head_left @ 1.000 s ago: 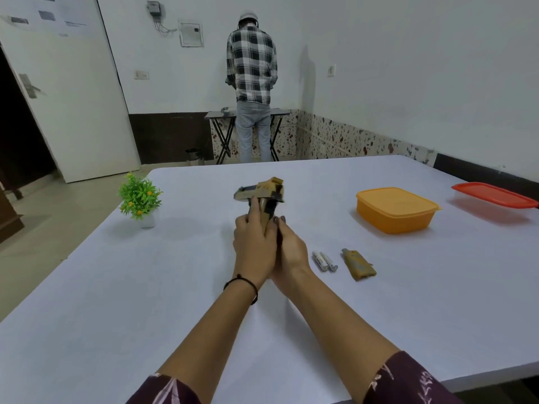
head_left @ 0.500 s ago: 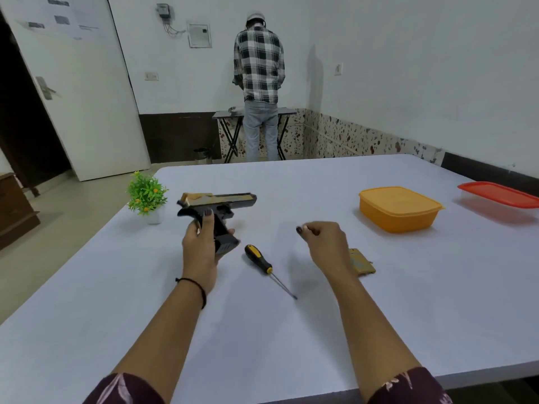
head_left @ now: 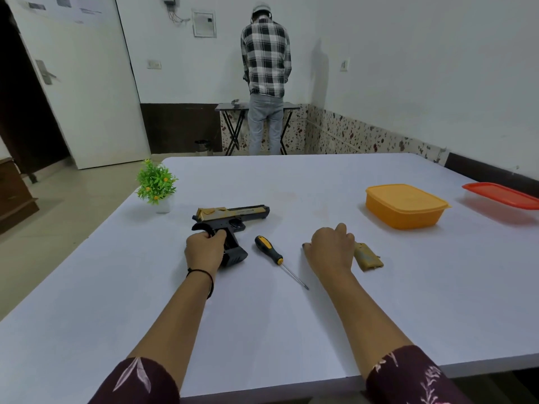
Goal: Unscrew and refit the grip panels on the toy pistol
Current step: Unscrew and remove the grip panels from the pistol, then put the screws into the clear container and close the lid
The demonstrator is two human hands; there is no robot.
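The white table [head_left: 262,330] fills most of my view, and both my forearms reach out over it. Across the room a person in a checked shirt [head_left: 266,53] stands with their back to me at a small folding table [head_left: 230,107]. Far to my right an orange lidded box [head_left: 404,206] sits on the table, with a red lid [head_left: 501,195] beyond it at the edge. On the left edge stands a little green plant [head_left: 156,183] in a white pot.

The toy pistol [head_left: 232,217] lies on its side in front of me, barrel pointing right, gold slide uppermost. My left hand [head_left: 204,250] is wrapped around its black grip, fingers curled at the back of the frame. Just beside the grip lies the screwdriver [head_left: 272,256], yellow-and-black handle away from me, tip toward me. My right hand [head_left: 329,246] rests loosely curled, knuckles up; whether it holds anything I cannot tell. A tan grip panel [head_left: 369,258] lies flat, partly hidden behind that hand.
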